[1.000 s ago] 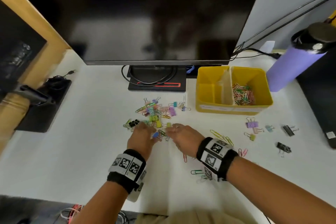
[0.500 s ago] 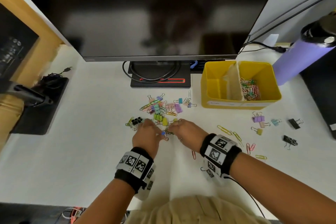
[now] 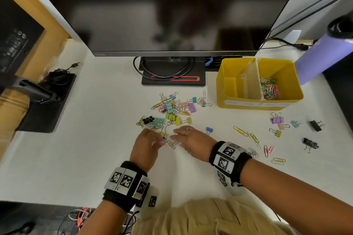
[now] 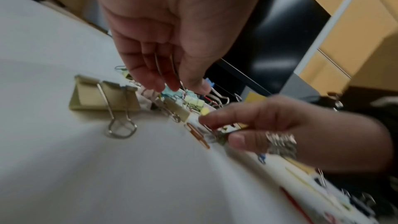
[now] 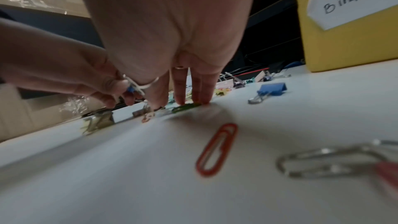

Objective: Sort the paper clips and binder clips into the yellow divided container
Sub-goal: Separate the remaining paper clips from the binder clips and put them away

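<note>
A heap of coloured binder clips and paper clips (image 3: 172, 110) lies mid-desk. At its near edge, my left hand (image 3: 162, 139) (image 4: 185, 86) (image 5: 120, 89) pinches a small blue binder clip (image 5: 131, 88) (image 3: 163, 139) by thumb and fingers. My right hand (image 3: 175, 139) (image 5: 185, 103) (image 4: 226, 130) has its fingertips down on a green paper clip (image 5: 186, 106), with the thumb closing on it from below. The yellow divided container (image 3: 223, 86) stands at the back right. Paper clips (image 3: 269, 87) fill its right compartment, while its left compartment looks bare.
Loose clips lie right of my hands: a blue binder clip (image 3: 209, 130), yellow paper clips (image 3: 240, 130), purple binder clips (image 3: 277, 120) and black binder clips (image 3: 316, 125). The monitor stand (image 3: 172, 74) is behind the heap, a purple bottle (image 3: 321, 57) at far right, a black device (image 3: 44, 101) at left.
Both hands have drawn slightly back from the heap toward me. A blue binder clip now shows on the desk right of my right hand.
</note>
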A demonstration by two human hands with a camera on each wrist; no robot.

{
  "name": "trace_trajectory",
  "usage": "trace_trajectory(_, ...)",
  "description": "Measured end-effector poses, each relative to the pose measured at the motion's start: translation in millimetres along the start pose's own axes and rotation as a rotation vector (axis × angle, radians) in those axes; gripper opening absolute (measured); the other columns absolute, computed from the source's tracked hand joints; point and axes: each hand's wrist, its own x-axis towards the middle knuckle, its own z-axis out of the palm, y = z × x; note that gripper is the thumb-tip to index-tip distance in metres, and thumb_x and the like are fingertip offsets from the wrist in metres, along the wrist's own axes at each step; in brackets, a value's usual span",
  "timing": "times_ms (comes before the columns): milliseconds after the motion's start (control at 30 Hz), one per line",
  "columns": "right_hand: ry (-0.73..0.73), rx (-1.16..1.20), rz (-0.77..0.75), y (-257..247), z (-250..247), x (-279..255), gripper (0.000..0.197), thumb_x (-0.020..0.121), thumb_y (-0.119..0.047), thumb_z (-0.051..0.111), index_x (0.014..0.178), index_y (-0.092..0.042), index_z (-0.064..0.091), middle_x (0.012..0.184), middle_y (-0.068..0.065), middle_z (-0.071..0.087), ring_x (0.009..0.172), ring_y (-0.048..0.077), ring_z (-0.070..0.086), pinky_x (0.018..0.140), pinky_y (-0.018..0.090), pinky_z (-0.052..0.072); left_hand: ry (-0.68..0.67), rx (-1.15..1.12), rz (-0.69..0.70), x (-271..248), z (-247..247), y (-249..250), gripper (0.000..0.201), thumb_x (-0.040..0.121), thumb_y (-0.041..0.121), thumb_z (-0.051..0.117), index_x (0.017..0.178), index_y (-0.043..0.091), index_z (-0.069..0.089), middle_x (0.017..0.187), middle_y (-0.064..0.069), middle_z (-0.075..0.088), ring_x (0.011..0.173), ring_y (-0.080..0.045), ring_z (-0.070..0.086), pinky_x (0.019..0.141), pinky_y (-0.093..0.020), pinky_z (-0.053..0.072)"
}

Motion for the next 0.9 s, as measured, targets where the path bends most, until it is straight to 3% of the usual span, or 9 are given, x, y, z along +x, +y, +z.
trace_trajectory(133,-0.084,-0.216,-0.072,-7,6,-10,0.043,0.099,-0.017,0.031,0.142,-0.016,0.025,0.155,0.016,0.015,0.145,0.028,0.007,0.11,0.027,-0.012,0.039,0.009,-0.051,0,-5,-7,0.013,0.085,0.01,0.062,0.092,0.0,0.063,0.1,-0.015,0.06,0.081,-0.021,0.054,0.07,-0.019,0.035)
trace_trajectory(200,-0.138,-0.259,-0.089,-8,6,-21,0.045,0.1,-0.016,0.028,0.144,-0.016,0.018,0.156,0.014,0.011,0.145,0.027,0.002,0.105,0.024,-0.015,0.014,0.049,-0.058,0,-1,-10,0.014,0.086,0.011,0.061,0.094,0.0,0.063,0.104,-0.016,0.059,0.091,-0.028,0.057,0.075,-0.025,0.039)
trace_trajectory(300,-0.128,-0.228,-0.147,0,1,-45,0.041,0.099,-0.016,0.024,0.139,-0.01,0.033,0.148,0.016,0.034,0.14,0.031,0.024,0.108,0.031,-0.002,-0.018,0.113,-0.054,0,5,-8,0.017,0.086,0.014,0.061,0.097,0.001,0.063,0.108,-0.017,0.057,0.102,-0.032,0.055,0.084,-0.031,0.042)
trace_trajectory(400,-0.045,-0.313,-0.182,22,4,-74,0.042,0.09,-0.026,0.026,0.112,-0.025,0.062,0.118,-0.003,0.067,0.114,0.013,0.061,0.102,0.022,0.034,0.022,0.179,-0.001,-5,5,-1,0.023,0.082,0.02,0.067,0.1,0.008,0.062,0.112,-0.012,0.056,0.106,-0.03,0.051,0.082,-0.036,0.045)
trace_trajectory(500,0.045,-0.255,-0.147,31,8,-98,0.028,0.079,-0.021,0.052,0.103,-0.021,0.067,0.109,-0.004,0.071,0.106,0.012,0.064,0.093,0.021,0.05,0.04,0.16,0.118,-15,6,12,0.029,0.074,0.025,0.074,0.099,0.016,0.063,0.11,-0.006,0.058,0.105,-0.025,0.051,0.075,-0.033,0.047)
trace_trajectory(633,0.336,-0.008,0.158,49,-11,-126,0.031,0.083,-0.02,0.059,0.113,-0.012,0.062,0.121,0.013,0.062,0.111,0.03,0.056,0.095,0.035,0.047,-0.335,0.19,0.283,-20,31,37,0.044,0.077,0.032,0.069,0.117,0.019,0.056,0.118,-0.003,0.054,0.114,-0.02,0.048,0.088,-0.028,0.042)
trace_trajectory(733,0.312,0.104,0.525,77,-23,-143,0.046,0.088,-0.015,0.056,0.132,-0.011,0.043,0.142,0.016,0.041,0.128,0.034,0.037,0.108,0.039,0.031,-0.514,0.35,0.358,-19,52,55,0.074,0.088,0.039,0.054,0.146,0.011,0.017,0.155,-0.007,0.017,0.143,-0.022,0.015,0.115,-0.031,0.02)
trace_trajectory(800,0.201,0.098,0.552,87,-22,-153,0.052,0.092,-0.019,0.05,0.14,-0.013,0.03,0.15,0.012,0.028,0.136,0.031,0.026,0.114,0.037,0.022,-0.607,0.475,0.41,-26,61,58,0.079,0.093,0.046,0.037,0.146,0.008,-0.007,0.156,-0.005,-0.015,0.146,-0.019,-0.011,0.119,-0.033,0.001)
trace_trajectory(900,0.058,0.043,0.478,82,-8,-168,0.057,0.095,-0.031,0.041,0.145,-0.016,0.016,0.157,0.005,0.01,0.144,0.027,0.009,0.118,0.036,0.014,-0.732,0.622,0.522,-40,68,55,0.083,0.083,0.062,0.01,0.139,0.01,-0.023,0.144,-0.002,-0.035,0.139,-0.016,-0.026,0.116,-0.031,-0.008)
